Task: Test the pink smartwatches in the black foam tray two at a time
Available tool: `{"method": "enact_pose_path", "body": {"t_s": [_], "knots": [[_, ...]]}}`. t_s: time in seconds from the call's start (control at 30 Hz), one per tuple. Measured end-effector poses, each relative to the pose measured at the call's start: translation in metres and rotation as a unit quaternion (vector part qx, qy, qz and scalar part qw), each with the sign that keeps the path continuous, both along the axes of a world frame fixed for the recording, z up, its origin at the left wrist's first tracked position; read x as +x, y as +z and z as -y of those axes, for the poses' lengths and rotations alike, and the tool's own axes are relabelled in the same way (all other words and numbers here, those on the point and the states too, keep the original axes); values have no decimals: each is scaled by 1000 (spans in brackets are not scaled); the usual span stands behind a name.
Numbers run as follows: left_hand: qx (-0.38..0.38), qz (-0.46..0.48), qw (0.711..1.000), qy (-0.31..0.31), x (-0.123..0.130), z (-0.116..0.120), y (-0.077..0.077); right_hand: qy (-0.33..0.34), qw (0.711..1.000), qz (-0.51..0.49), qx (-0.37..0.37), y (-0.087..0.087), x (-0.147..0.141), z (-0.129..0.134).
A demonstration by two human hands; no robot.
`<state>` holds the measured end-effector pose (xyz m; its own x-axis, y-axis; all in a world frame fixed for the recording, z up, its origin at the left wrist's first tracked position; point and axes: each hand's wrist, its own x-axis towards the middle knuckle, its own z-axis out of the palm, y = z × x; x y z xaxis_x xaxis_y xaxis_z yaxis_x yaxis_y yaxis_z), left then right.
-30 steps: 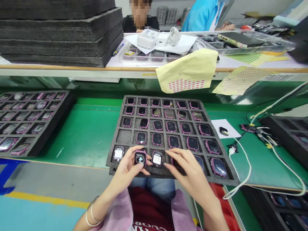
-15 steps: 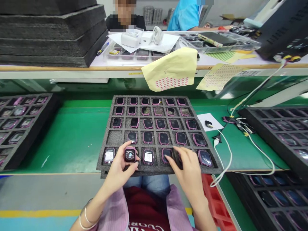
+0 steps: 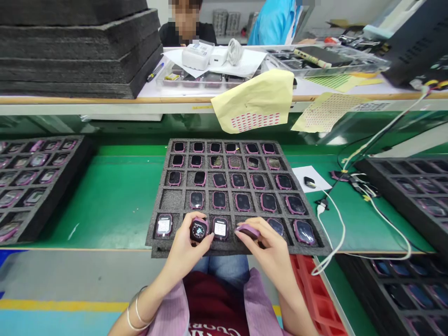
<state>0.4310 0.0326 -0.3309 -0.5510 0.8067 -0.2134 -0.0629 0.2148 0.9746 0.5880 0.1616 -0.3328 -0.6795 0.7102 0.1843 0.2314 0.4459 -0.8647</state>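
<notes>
The left hand (image 3: 184, 247) holds a lit watch (image 3: 199, 230) over the near left of the foam tray (image 3: 171, 199); the right hand (image 3: 273, 249) pinches a tilted watch (image 3: 249, 229) further right, probably just above it.

Two hands (image 3: 187, 245), two held watches (image 3: 199, 230)

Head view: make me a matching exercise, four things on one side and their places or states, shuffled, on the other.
Column one:
1. left hand
2. right hand
3. larger yellow sheet
4. white paper

Column two:
A. hangs over the front edge of the shelf
B. holds a tilted watch with its purple edge showing
C. lies under a small black device, right of the middle foam tray
D. holds a lit watch, dial showing

Pairs: 1-D, 2-B, 3-A, 4-C
</notes>
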Motion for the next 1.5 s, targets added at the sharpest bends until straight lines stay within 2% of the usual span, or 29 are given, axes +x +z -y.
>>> {"method": "enact_pose_path", "body": {"t_s": [0.1,0.2,0.27,0.4,0.57,0.73,0.87,1.13,1.37,1.5], "knots": [[10,-7,1000,0,0,1,-5,59,984,-92,-139,5,-2,-1],[15,-10,1000,1,-1,2,-7,44,950,-120,-284,9,-6,0],[15,-9,1000,5,-1,2,-5,51,932,-126,-335,9,-7,-1],[13,18,1000,10,-1,2,-1,131,894,-141,-404,6,-6,-7],[16,53,998,9,-1,2,0,107,874,-186,-436,-2,-5,-6],[13,61,998,13,-1,3,1,138,841,-200,-483,-5,-5,-4],[18,67,997,23,-1,3,5,134,841,-190,-488,-5,-4,-3],[12,30,999,-2,0,5,5,117,846,-193,-483,-7,-5,-1],[9,18,1000,-8,2,6,6,132,827,-220,-501,-3,-5,1],[13,4,1000,3,2,7,7,113,826,-218,-508,-1,-5,1]]}}
